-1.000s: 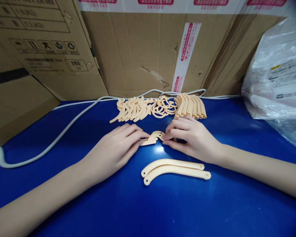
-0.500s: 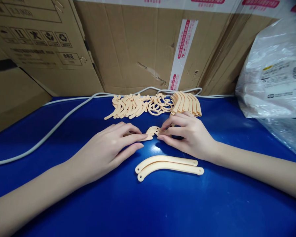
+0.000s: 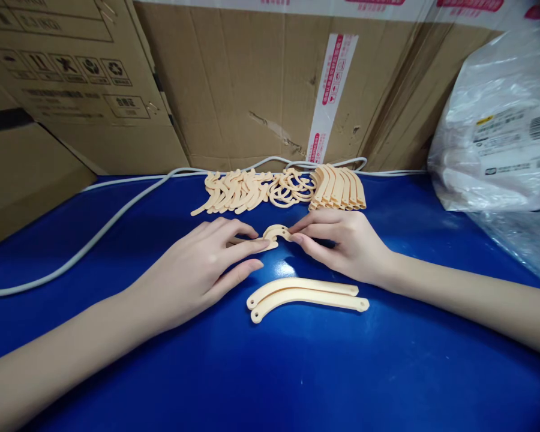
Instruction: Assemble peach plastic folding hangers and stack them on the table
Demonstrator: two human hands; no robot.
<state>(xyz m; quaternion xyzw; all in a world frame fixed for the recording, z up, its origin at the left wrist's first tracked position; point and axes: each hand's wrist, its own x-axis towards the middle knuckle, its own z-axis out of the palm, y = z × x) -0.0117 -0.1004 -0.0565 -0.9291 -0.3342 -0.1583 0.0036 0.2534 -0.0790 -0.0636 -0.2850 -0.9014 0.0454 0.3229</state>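
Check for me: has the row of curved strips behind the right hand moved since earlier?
No; against the white tape on the cardboard, the row of curved strips keeps its place.

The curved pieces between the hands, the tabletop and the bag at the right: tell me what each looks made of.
Curved pieces: probably wood, matt and smooth; pale and cream-coloured, though plastic is possible.
Tabletop: smooth, glossy blue surface, with a bright reflection; paint, laminate or plastic cannot be told apart.
Bag: most likely clear plastic film, shiny; it is see-through and creased.

White glare on the blue tabletop [image 3: 270, 378]; upper right corner darkened
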